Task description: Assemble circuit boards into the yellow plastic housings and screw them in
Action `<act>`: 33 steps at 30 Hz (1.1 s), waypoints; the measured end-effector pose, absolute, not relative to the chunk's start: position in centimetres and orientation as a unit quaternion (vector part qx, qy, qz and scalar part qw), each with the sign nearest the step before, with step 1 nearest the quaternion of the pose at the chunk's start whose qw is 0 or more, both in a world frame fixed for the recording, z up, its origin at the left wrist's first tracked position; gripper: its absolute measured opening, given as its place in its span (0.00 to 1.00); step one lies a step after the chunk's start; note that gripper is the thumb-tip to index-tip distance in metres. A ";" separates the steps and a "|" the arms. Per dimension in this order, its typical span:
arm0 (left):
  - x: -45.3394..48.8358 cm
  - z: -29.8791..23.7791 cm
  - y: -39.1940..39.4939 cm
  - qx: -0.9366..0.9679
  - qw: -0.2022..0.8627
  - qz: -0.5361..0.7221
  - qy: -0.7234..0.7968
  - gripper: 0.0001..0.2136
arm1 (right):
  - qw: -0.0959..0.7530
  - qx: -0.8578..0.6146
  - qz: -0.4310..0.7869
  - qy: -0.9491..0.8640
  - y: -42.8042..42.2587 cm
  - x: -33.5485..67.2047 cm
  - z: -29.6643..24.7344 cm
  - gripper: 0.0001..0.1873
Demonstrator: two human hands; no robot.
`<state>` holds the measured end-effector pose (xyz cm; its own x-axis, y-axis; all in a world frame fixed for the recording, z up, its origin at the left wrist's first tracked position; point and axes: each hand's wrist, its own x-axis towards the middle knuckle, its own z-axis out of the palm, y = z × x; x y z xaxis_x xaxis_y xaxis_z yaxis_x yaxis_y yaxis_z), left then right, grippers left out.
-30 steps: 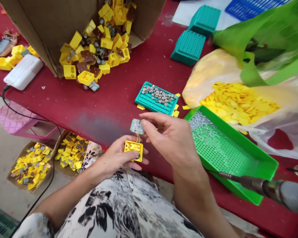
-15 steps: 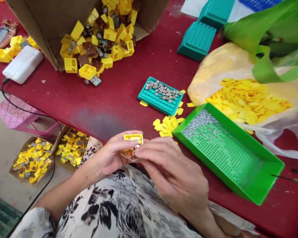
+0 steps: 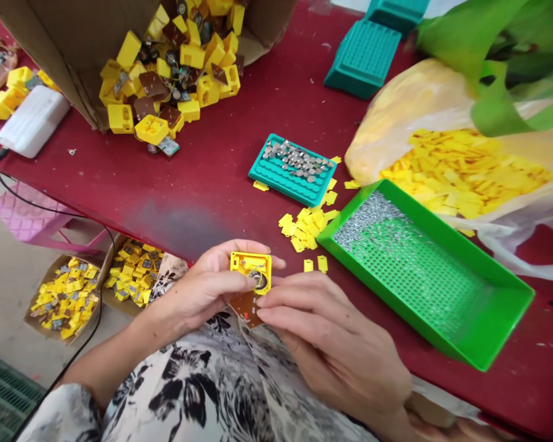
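Observation:
My left hand [image 3: 212,282] grips a small yellow plastic case [image 3: 251,260], its open side facing up, with the thumb pressed inside. Near the thumb tip sits a round dark part [image 3: 258,280] with a metallic rim, perhaps a small speaker. Below the case hangs a brown circuit board [image 3: 246,307] with a red component on it. My right hand [image 3: 327,331] pinches the board's right edge between thumb and fingers; the thumb is partly hidden. Several flat yellow pieces [image 3: 304,228] lie on the table beyond my hands.
A green tray [image 3: 502,325] of small metal screws stands at the right. Behind it, a plastic bag [image 3: 378,129] holds yellow pieces. A teal tray [image 3: 276,175] carries silvery discs. A tipped cardboard box [image 3: 50,49] spills yellow cases. A cable [image 3: 99,294] runs along the left.
The yellow case has tilted to show more of its inside, and the brown board has swung lower into view. My right hand has shifted slightly down and right.

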<state>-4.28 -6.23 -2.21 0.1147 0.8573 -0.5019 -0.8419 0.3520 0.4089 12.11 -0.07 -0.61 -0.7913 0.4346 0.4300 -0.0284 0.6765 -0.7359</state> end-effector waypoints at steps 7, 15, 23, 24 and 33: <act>-3.4 -2.0 -5.6 0.027 0.731 0.547 0.407 0.13 | 0.292 -0.105 0.396 -0.864 -0.3 12.6 -1.0 0.14; -3.4 -1.6 -5.6 0.056 0.733 0.538 0.412 0.13 | 0.330 -0.116 0.367 -0.862 -0.1 13.3 -0.6 0.14; -3.4 -1.9 -5.9 0.068 0.732 0.558 0.385 0.14 | 0.309 -0.107 0.377 -0.866 0.6 13.5 -0.3 0.15; -3.4 -1.9 -6.0 0.066 0.733 0.555 0.387 0.14 | 0.308 -0.106 0.380 -0.865 0.6 13.5 -0.3 0.16; -3.4 -1.8 -5.9 0.091 0.724 0.552 0.404 0.11 | 0.309 -0.109 0.383 -0.864 0.5 13.6 -0.8 0.15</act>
<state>-3.44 -5.94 -1.82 0.0643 0.8724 -0.4846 -0.7251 0.3745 0.5779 13.60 0.50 -0.75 -0.7860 0.4238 0.4502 -0.0486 0.6836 -0.7282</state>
